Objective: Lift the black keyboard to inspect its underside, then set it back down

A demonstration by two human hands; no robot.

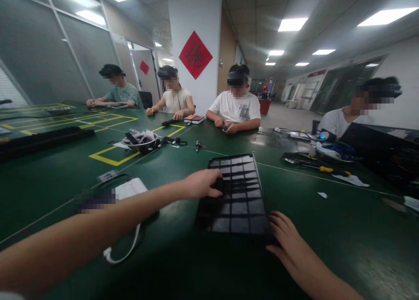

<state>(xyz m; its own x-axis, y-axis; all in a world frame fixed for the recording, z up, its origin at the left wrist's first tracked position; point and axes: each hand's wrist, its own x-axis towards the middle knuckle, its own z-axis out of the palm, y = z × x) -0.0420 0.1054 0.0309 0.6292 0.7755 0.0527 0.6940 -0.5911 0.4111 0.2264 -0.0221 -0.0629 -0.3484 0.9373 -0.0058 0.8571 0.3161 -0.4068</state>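
A black gridded tray (244, 215) with shiny grey cells stands tilted over the green table in front of me. My right hand (285, 235) grips its lower right edge, fingers on the side and thumb below. My left hand (204, 183) reaches over the tray's left side. Its thumb and fingers close around something small and dark at the tray; I cannot make out whether it is a loose piece or part of the tray.
Left of the tray lies a white box (132, 187) with a white cable (126, 260). Farther off are a bowl of cables (139, 139), a small metal tool (198, 146), a yellow-handled screwdriver (327, 170) and paper scraps. Several people sit around the green table (176, 252).
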